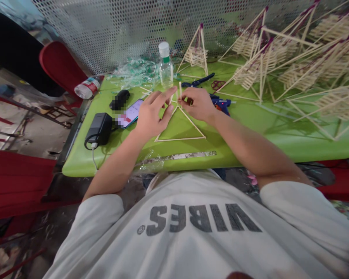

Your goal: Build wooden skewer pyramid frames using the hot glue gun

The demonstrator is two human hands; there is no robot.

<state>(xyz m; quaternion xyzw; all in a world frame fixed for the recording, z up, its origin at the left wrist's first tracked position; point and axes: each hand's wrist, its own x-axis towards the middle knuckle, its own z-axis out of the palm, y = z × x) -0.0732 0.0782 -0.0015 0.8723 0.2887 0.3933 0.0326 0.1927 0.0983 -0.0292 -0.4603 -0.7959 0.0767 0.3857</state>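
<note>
A flat stick triangle point(180, 126) lies at the frame's centre on a green table point(279, 135), only its base done; both hands work at its top corner. The right hand point(199, 104) pinches an upright stick point(180, 90); the left hand point(151, 114) steadies with loosely spread fingers. Finished stick pyramids point(279, 58) crowd the upper right.

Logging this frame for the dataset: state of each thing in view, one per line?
left hand: fingers spread, touching the stick triangle's apex
right hand: pinching an upright stick
stick triangle: flat on the green table
clear bottle: upright, capped
bottle with red label: lying on its side
phone: screen lit
blue glue gun: lying down
stick pyramids: assembled, standing
</note>
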